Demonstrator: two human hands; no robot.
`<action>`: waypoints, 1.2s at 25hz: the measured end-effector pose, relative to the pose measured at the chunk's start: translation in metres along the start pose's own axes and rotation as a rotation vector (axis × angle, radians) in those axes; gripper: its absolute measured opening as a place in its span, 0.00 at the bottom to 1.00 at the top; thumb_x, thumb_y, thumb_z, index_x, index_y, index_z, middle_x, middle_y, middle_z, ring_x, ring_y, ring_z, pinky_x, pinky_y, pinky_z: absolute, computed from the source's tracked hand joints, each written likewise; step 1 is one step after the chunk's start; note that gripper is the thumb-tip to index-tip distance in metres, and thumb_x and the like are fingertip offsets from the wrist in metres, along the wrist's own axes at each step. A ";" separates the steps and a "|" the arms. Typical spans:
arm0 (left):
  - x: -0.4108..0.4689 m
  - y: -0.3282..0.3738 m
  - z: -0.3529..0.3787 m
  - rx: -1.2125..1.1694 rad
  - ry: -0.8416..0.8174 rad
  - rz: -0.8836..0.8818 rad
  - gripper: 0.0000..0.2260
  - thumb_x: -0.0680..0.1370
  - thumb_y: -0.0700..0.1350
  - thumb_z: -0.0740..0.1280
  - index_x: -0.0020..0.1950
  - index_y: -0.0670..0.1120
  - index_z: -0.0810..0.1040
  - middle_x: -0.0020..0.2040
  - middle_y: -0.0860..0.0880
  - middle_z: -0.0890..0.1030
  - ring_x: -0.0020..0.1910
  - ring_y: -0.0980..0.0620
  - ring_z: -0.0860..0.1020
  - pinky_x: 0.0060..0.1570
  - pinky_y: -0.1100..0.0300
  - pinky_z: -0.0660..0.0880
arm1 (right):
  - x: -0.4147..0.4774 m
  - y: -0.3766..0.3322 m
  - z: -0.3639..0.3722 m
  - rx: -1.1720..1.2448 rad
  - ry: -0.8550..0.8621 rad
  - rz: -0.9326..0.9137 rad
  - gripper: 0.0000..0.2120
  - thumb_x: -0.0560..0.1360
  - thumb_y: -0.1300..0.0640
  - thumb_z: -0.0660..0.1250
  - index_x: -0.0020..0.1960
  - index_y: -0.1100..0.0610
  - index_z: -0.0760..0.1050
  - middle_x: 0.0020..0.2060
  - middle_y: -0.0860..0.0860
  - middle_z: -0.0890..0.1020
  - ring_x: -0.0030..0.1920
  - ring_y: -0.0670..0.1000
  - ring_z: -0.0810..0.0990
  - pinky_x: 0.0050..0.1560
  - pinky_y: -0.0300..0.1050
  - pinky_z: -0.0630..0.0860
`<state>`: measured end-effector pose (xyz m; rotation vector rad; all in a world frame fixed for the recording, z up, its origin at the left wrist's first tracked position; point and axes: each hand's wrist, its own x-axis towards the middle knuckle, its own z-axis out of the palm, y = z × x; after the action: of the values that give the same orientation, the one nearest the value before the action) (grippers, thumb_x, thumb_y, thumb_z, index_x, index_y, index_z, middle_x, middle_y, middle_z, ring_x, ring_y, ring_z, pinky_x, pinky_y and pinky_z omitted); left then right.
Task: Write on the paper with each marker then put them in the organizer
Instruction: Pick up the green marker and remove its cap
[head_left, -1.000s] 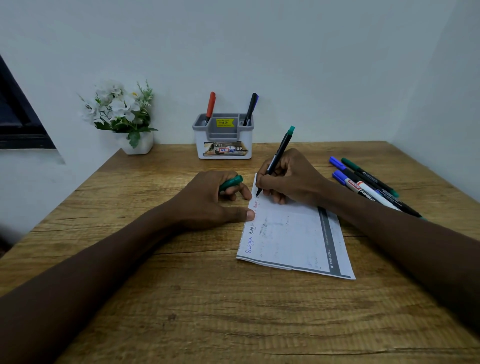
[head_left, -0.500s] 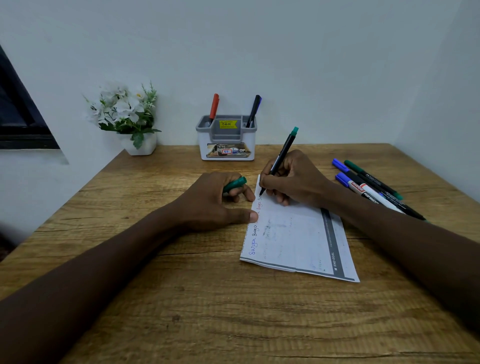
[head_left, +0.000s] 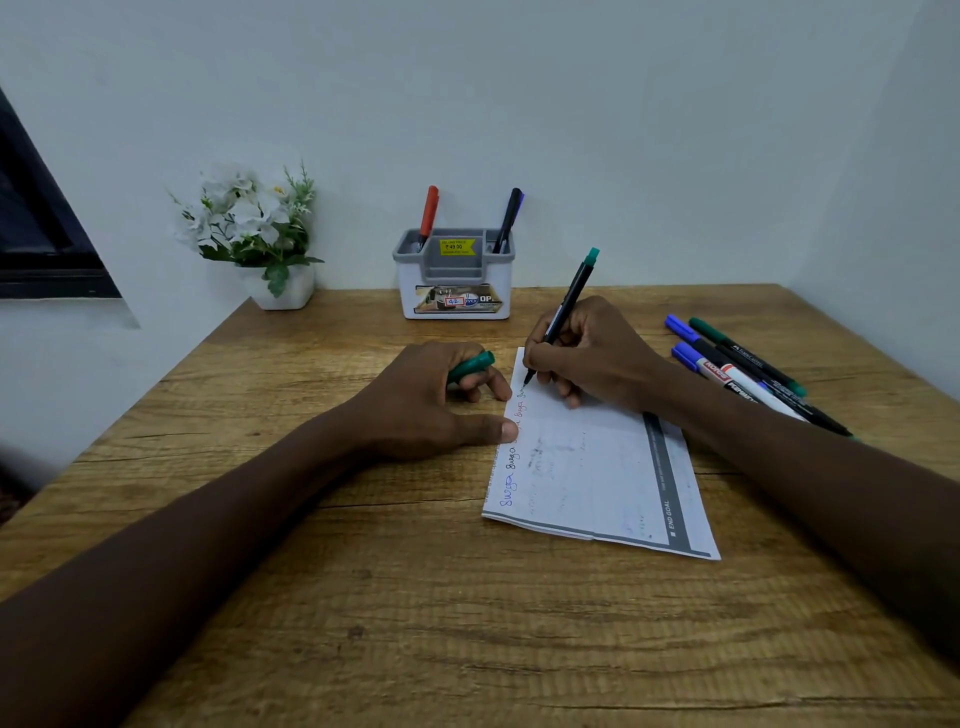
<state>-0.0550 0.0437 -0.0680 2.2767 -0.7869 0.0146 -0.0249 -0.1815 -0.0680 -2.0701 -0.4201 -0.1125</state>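
Note:
My right hand (head_left: 592, 353) grips a black marker with a green end (head_left: 569, 301), its tip touching the top left of the white paper (head_left: 592, 467). Small handwritten words run down the paper's left edge. My left hand (head_left: 431, 400) curls around the green cap (head_left: 470, 366) and its thumb presses the paper's left edge. At the back stands the grey and white organizer (head_left: 454, 283) with a red marker (head_left: 428, 215) in its left slot and a black marker (head_left: 509, 218) in its right slot. Several markers (head_left: 743, 369), blue, green and black, lie on the table to the right.
A white pot of white flowers (head_left: 254, 234) stands at the back left against the wall. The wooden table (head_left: 363, 597) meets walls at the back and right. A dark window frame (head_left: 36, 228) is at the far left.
The marker tip has moved slightly along the top of the paper while writing. The view has shifted a little. My left hand keeps its place with the cap.

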 end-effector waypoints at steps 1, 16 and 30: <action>0.000 0.000 0.000 -0.002 0.000 0.002 0.17 0.69 0.54 0.80 0.41 0.47 0.76 0.41 0.67 0.81 0.41 0.62 0.79 0.39 0.74 0.71 | 0.000 0.000 0.000 -0.003 0.001 -0.002 0.07 0.76 0.64 0.70 0.42 0.66 0.81 0.30 0.56 0.84 0.23 0.53 0.78 0.24 0.43 0.76; 0.000 -0.001 0.000 0.004 -0.016 0.017 0.20 0.69 0.52 0.80 0.44 0.40 0.76 0.40 0.68 0.80 0.41 0.65 0.78 0.39 0.75 0.71 | 0.002 0.001 0.000 -0.008 0.017 0.029 0.06 0.77 0.63 0.70 0.44 0.66 0.82 0.30 0.54 0.84 0.22 0.51 0.78 0.24 0.42 0.76; 0.001 -0.004 -0.003 -0.091 0.188 -0.101 0.18 0.85 0.56 0.57 0.46 0.51 0.83 0.40 0.52 0.83 0.38 0.60 0.79 0.42 0.58 0.73 | -0.003 -0.013 -0.002 0.291 0.077 -0.093 0.08 0.74 0.62 0.77 0.44 0.62 0.78 0.29 0.58 0.79 0.22 0.51 0.72 0.24 0.40 0.71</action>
<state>-0.0509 0.0471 -0.0686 2.1890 -0.5631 0.1414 -0.0319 -0.1783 -0.0570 -1.7551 -0.4569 -0.1752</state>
